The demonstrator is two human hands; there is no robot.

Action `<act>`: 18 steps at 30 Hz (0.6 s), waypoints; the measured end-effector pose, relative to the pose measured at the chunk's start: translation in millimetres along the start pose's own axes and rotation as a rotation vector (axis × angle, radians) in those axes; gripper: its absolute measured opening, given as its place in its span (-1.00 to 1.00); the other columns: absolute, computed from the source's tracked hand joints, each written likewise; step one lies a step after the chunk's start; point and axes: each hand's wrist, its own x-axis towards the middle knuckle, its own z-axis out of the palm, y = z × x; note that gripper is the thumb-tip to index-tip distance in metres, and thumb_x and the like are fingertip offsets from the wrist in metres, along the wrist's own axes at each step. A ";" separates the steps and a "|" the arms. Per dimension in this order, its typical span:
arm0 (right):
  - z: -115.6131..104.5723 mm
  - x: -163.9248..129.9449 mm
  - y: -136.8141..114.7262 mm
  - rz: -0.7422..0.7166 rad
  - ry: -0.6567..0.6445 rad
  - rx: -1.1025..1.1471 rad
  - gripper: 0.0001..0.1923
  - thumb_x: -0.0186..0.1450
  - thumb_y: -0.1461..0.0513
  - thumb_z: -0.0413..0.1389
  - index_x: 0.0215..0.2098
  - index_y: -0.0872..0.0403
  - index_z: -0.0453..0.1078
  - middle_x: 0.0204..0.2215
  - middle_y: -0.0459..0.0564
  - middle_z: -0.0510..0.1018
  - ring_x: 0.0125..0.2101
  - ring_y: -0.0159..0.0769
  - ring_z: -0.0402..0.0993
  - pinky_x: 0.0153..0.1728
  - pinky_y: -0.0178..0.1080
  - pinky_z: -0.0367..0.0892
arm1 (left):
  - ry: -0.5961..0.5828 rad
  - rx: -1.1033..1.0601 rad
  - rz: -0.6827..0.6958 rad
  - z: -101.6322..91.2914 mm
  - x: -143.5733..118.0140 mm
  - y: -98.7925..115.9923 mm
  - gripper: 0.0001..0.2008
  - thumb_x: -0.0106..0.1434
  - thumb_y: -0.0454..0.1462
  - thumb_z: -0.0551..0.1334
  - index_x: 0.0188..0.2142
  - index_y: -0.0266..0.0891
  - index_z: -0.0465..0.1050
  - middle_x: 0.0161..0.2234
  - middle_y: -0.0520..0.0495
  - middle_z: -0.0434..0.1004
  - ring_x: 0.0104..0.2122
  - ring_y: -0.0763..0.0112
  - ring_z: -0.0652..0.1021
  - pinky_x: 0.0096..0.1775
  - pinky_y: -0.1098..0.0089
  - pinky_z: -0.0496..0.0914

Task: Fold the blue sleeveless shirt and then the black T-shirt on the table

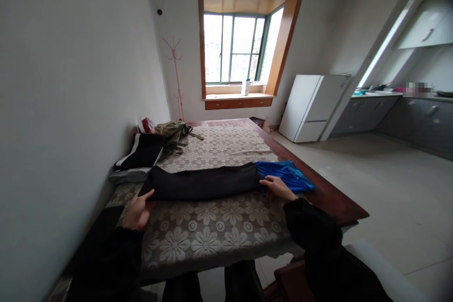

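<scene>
Head view: a table with a flowered lace cloth [212,231], taken here as the landmark, seen from its near edge.
Near edge: two dark sleeves reach in over the cloth from below the frame.
Left hand [138,210]: at the cloth's left side, fingers loosely spread, fingertips pinching or pressing the left tip of the dark garment [201,183]; whether it truly grips the fabric cannot be told.
Right hand [278,188]: at the cloth's right side, laid flat and fairly open on the garment's right end, holding nothing closed in the fist.
Dark garment: folded into a long narrow band lying across the middle of the cloth; its long axis runs left to right, from one hand to the other, so each hand sits at one end and neither is clearly nearer.
Blue garment [286,174]: on the cloth's right edge, touching the band's right end and just beyond the right hand.
Folded stack [139,158]: black with white trim, on the cloth's far left side, against the wall.
Olive clothing [173,133]: heaped just behind that stack.
Beyond the table: a pink coat stand [176,75] in the corner, a bay window [240,49], a white fridge [313,106] to the right.
</scene>
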 end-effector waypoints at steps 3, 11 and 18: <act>-11.9 3.6 12.5 -0.090 0.011 -0.417 -0.75 0.16 0.12 0.30 -0.51 0.05 0.37 -0.71 -0.20 0.44 -0.70 -0.37 0.36 -0.61 -0.35 0.22 | 0.126 0.146 0.084 -27.2 5.9 -15.5 -0.52 0.17 -0.46 0.29 0.09 -0.16 0.41 0.04 -0.20 0.60 0.05 0.17 0.61 0.10 0.17 0.50; 38.9 54.2 -13.4 -0.610 -0.184 -1.055 -0.66 0.41 0.19 0.04 0.10 0.07 0.45 0.10 0.16 0.55 0.10 -0.11 0.47 0.14 -0.16 0.29 | -0.238 0.936 0.690 -0.7 40.2 14.2 -0.68 0.26 -0.13 0.23 -0.03 -0.11 0.57 0.09 -0.13 0.60 0.16 0.04 0.51 0.28 0.11 0.26; 77.8 72.8 32.6 -0.571 -0.186 -1.297 -0.45 0.49 0.09 -0.16 0.38 0.01 0.24 0.34 0.14 0.35 0.34 -0.01 0.18 0.36 0.12 -0.10 | -0.282 1.448 0.807 17.0 101.9 -19.2 -0.49 0.31 -0.17 0.08 0.19 -0.28 0.42 0.25 -0.34 0.46 0.30 -0.03 0.36 0.34 -0.05 0.10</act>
